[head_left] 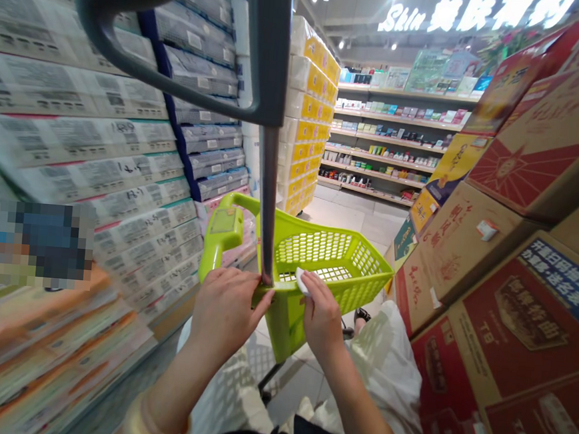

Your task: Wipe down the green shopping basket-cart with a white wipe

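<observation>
A lime-green rolling shopping basket (308,238) stands in front of me, with a latticed wall and floor. Its metal pull pole (267,202) rises to a dark grey loop handle (272,48) close to the camera. My left hand (229,309) grips the near rim beside the foot of the pole, thumb toward me. Pinched in my right hand (323,313) is a small white tissue (302,281), pressed against the same rim just right of the pole. The basket's green swing handle (223,228) stands up at the left.
Stacked packs (142,172) line the left side, with orange-edged packs (83,354) lower down. Cardboard cartons (498,240) are piled on the right. Yellow-and-white packs (304,118) stand ahead, before product shelves (391,125). Pale floor tiles (355,205) run between.
</observation>
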Tool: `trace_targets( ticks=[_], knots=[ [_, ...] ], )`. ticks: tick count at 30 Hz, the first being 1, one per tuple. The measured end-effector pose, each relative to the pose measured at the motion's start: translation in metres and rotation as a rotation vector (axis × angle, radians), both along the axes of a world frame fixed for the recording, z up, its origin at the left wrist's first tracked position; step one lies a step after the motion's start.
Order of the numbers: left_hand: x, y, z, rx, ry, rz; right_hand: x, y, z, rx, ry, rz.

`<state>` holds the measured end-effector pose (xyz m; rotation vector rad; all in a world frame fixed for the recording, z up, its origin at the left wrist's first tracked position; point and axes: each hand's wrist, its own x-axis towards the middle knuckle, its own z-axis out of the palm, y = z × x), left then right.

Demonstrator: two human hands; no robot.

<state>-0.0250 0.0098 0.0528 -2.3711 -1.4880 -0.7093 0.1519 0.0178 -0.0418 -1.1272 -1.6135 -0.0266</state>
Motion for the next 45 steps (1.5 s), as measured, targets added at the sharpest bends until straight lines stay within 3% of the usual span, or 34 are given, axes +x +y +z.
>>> trace_targets(
  ticks=[2,7,13,19,25,30,32,38,45],
  knots=[
    [0.000,0.000,-0.001,0.015,-0.008,0.010,0.000,-0.001,-0.002,-0.016,0.020,-0.012],
    [0.000,0.000,-0.003,0.050,0.005,0.012,-0.009,-0.011,0.004,0.043,-0.020,0.172],
    [-0.001,0.000,-0.004,0.028,0.008,-0.011,-0.003,-0.007,0.000,0.006,0.031,-0.006],
    [-0.007,0.004,-0.004,0.019,0.004,-0.028,-0.014,-0.010,0.008,0.048,-0.037,0.212],
    [-0.012,0.010,0.002,-0.001,0.034,-0.055,0.001,0.010,0.002,-0.046,0.036,-0.006],
    [-0.013,0.027,0.004,-0.012,0.098,-0.023,-0.023,0.022,0.025,-0.036,-0.047,0.240],
    [-0.014,0.036,0.004,-0.010,0.110,-0.031,-0.028,0.027,0.029,-0.032,-0.057,0.253],
    [-0.017,0.051,0.002,-0.011,0.107,-0.049,-0.020,0.041,0.014,-0.055,0.014,0.055],
    [-0.019,0.056,-0.002,0.003,0.080,-0.051,-0.021,0.042,0.008,0.002,0.013,0.168]
  ],
)
